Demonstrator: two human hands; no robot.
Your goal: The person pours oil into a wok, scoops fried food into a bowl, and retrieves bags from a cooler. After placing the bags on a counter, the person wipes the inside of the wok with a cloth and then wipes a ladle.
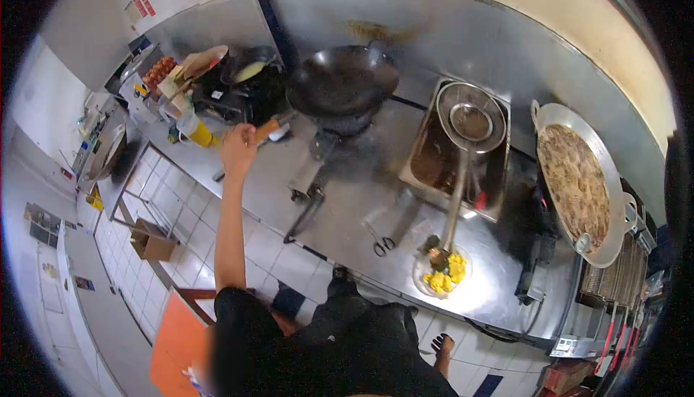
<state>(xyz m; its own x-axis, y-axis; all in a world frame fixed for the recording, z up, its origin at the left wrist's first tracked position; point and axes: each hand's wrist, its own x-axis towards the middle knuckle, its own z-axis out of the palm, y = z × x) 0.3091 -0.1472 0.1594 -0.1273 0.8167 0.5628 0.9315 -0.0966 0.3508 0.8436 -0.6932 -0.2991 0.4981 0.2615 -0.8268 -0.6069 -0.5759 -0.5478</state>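
Observation:
My left hand (238, 150) reaches forward and is closed around the end of the wooden handle (266, 131) of a dark wok (343, 83). The wok sits over a burner, tilted a little, and only its bare dark inside shows. Low at my side hangs my right hand (444, 344), holding nothing, its fingers loosely apart. Nearest to it on the counter is a clear plate (419, 281) with yellow pieces (446, 274) and some dark green bits. Beside that plate lie scissors (381, 242).
A long-handled strainer (471, 119) rests across a metal tray (426, 148) of dark liquid. At right a large pan (578, 173) holds bubbling brown contents with a ladle. A yellow-filled jug (195, 130) and another pan (249, 68) stand left. An orange surface (173, 346) is nearby.

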